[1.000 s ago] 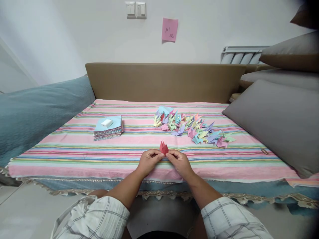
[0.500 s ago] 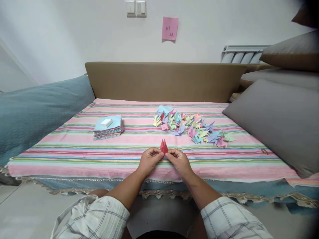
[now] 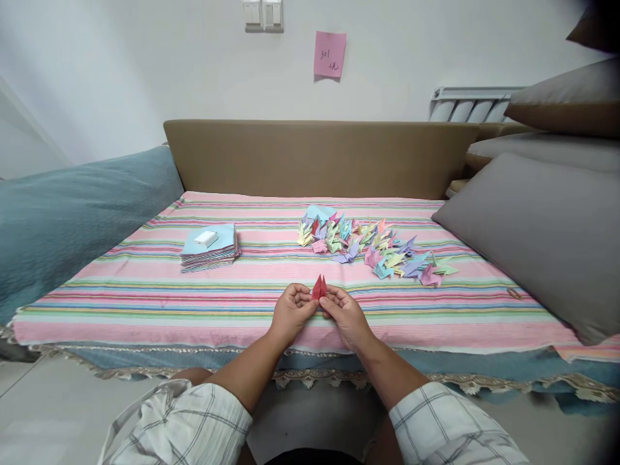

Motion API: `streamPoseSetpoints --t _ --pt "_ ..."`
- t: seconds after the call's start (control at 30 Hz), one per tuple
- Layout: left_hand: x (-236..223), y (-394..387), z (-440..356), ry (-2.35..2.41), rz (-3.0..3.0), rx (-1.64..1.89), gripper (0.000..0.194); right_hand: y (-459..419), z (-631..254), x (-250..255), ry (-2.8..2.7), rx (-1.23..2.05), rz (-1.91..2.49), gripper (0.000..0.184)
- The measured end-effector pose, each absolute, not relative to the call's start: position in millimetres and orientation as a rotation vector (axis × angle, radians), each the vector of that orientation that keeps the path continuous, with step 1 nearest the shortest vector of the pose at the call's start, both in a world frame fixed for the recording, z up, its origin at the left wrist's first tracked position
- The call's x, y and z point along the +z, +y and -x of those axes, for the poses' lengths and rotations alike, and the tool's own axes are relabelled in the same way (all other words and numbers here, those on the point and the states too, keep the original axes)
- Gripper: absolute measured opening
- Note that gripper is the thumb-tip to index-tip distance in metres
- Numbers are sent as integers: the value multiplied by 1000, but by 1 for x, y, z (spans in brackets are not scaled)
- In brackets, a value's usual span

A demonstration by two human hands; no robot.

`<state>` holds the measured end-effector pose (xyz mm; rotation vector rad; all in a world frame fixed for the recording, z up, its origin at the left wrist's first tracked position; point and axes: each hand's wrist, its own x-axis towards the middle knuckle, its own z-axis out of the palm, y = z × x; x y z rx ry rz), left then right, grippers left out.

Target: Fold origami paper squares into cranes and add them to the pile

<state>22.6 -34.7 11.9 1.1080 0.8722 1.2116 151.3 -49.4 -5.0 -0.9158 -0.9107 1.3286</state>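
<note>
Shifted slightly, left fingers [image 3: 309, 308] and right fingers [image 3: 330, 306] pinch folded red paper [image 3: 319, 289].

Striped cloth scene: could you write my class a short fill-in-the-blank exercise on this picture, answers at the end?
The left hand and right hand hold a folded paper coloured ____.
The paper stack lies to the ____ of the paper birds.
The note on the wall is ____.
The cloth under the stack is patterned with ____.
Missing words: red; left; pink; stripes.
</note>
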Motion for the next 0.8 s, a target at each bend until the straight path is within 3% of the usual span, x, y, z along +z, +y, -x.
streamPoseSetpoints --t 0.27,0.5,0.8 --pt "13 -37 -22 832 -1124 1147 48 -48 -154 -10 -961 1276 977 31" --pt "11 -36 -23 842 -1045 1149 29 -51 -155 -6 -1148 1212 1061 30" --pt "13 -35 -22 858 -995 1197 26 -56 -152 3 -1294 1188 1073 29"
